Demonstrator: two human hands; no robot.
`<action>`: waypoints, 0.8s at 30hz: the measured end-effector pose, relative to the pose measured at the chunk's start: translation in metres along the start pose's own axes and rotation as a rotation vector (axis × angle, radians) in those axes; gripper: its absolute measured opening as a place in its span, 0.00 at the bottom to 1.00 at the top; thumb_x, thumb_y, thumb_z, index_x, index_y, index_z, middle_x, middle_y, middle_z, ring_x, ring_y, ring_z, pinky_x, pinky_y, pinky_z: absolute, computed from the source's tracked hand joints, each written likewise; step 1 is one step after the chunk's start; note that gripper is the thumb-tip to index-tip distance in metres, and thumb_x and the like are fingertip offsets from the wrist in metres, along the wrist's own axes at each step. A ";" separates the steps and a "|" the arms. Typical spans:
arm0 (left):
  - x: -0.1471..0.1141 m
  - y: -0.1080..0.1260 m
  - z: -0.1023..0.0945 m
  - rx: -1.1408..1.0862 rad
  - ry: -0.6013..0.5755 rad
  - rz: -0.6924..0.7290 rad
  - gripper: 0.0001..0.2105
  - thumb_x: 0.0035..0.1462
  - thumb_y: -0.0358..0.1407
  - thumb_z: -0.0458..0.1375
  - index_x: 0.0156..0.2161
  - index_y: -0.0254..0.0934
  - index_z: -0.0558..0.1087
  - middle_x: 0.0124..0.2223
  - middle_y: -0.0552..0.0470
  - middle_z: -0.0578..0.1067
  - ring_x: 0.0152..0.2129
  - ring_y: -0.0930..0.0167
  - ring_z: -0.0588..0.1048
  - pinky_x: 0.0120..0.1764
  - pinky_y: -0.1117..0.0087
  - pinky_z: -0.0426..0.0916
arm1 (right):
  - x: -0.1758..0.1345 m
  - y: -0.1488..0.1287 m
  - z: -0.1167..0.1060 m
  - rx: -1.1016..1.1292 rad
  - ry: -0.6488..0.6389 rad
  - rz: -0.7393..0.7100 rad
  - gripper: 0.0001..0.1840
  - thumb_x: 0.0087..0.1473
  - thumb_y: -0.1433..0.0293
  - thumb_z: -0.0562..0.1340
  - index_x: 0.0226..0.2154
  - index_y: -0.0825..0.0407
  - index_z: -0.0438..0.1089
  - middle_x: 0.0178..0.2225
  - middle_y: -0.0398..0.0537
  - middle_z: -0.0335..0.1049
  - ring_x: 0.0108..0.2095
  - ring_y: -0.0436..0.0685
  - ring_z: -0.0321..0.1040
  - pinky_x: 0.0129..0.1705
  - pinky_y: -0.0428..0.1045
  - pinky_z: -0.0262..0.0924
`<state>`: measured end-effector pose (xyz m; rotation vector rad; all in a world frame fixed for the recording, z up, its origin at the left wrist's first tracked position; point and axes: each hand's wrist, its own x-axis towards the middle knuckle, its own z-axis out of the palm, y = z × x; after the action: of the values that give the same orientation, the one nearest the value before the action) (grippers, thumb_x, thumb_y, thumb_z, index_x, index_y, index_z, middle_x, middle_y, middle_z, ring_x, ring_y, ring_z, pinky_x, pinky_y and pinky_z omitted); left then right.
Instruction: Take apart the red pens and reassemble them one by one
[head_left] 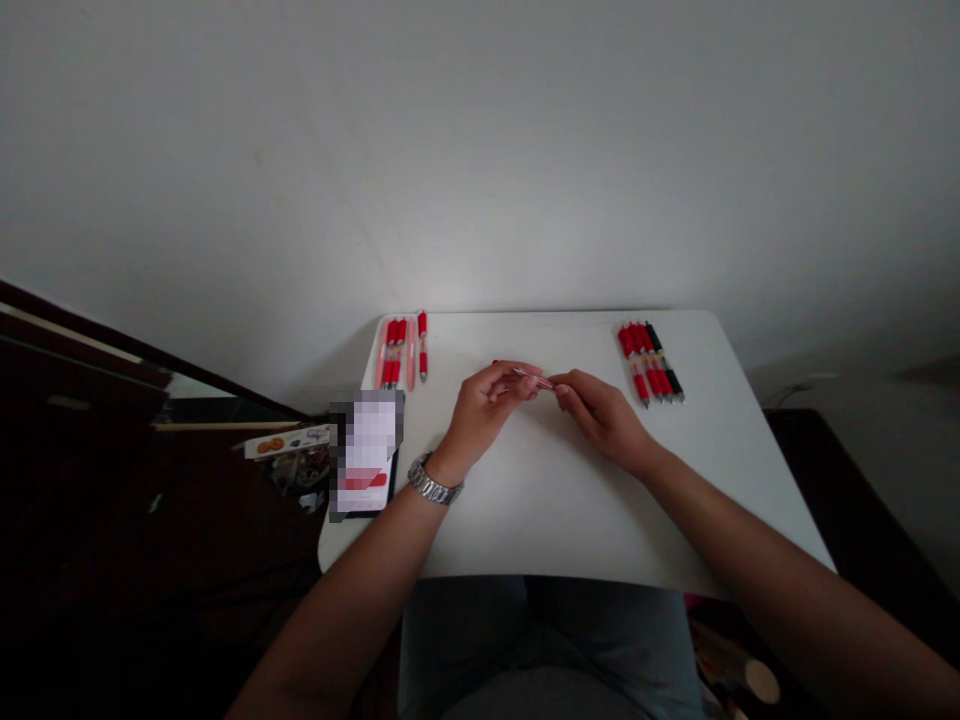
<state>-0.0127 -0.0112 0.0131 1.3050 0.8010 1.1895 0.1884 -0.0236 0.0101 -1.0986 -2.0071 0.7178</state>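
The person's lap (472, 640) is nearest, below the white bench (525, 520); a lit phone (369, 485) lies at its left edge; farther in, the left hand (495, 390) and right hand (600, 415) each pinch a slim reddish piece (541, 382), held between them above the bench's middle; beyond, red and pink pens (410, 355) lie left, red pens (651, 378) beside a black pen (673, 380) right.

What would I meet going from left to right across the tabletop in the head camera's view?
Flat black-edged rectangular phone with a lit screen → separate slim red-and-clear pen → bare left hand → bare right hand → slim black-and-clear pen.
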 end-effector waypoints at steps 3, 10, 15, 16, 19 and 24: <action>0.000 -0.001 -0.001 0.001 0.015 -0.003 0.11 0.60 0.41 0.65 0.44 0.37 0.79 0.41 0.47 0.81 0.37 0.72 0.80 0.46 0.69 0.76 | 0.000 0.001 0.001 -0.027 0.022 0.001 0.11 0.68 0.63 0.55 0.44 0.50 0.70 0.37 0.50 0.74 0.35 0.55 0.70 0.39 0.50 0.63; -0.001 -0.003 -0.001 0.007 0.013 -0.007 0.12 0.60 0.41 0.65 0.45 0.37 0.79 0.43 0.46 0.80 0.38 0.72 0.79 0.46 0.68 0.76 | -0.003 0.005 0.004 -0.003 0.021 0.099 0.11 0.65 0.60 0.59 0.44 0.49 0.66 0.31 0.45 0.72 0.27 0.52 0.66 0.30 0.47 0.60; 0.002 -0.007 -0.006 -0.031 0.061 0.008 0.11 0.60 0.41 0.66 0.43 0.37 0.78 0.41 0.48 0.80 0.37 0.72 0.79 0.46 0.68 0.76 | -0.004 0.007 0.004 -0.010 0.044 0.134 0.11 0.62 0.60 0.61 0.43 0.48 0.63 0.29 0.43 0.69 0.26 0.52 0.65 0.29 0.47 0.59; 0.002 -0.007 -0.007 -0.038 0.065 0.011 0.10 0.60 0.41 0.66 0.43 0.37 0.78 0.41 0.48 0.80 0.38 0.72 0.79 0.46 0.68 0.76 | -0.004 0.007 0.003 -0.014 0.047 0.137 0.11 0.62 0.60 0.61 0.43 0.48 0.62 0.29 0.42 0.68 0.26 0.52 0.64 0.28 0.47 0.58; 0.003 -0.005 -0.009 -0.053 0.082 0.021 0.10 0.61 0.41 0.65 0.44 0.38 0.78 0.42 0.48 0.80 0.39 0.72 0.79 0.47 0.68 0.76 | -0.004 0.007 0.002 -0.012 0.047 0.139 0.11 0.62 0.60 0.61 0.43 0.48 0.62 0.28 0.41 0.67 0.25 0.51 0.63 0.28 0.47 0.57; 0.003 -0.002 -0.009 -0.041 0.124 0.017 0.12 0.61 0.43 0.64 0.46 0.38 0.78 0.45 0.47 0.80 0.41 0.70 0.79 0.48 0.66 0.77 | -0.004 0.007 0.001 -0.006 0.045 0.139 0.11 0.63 0.59 0.60 0.43 0.48 0.62 0.29 0.42 0.67 0.26 0.52 0.63 0.29 0.48 0.58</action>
<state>-0.0196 -0.0057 0.0106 1.2159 0.8514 1.3035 0.1920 -0.0234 0.0026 -1.2566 -1.9102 0.7523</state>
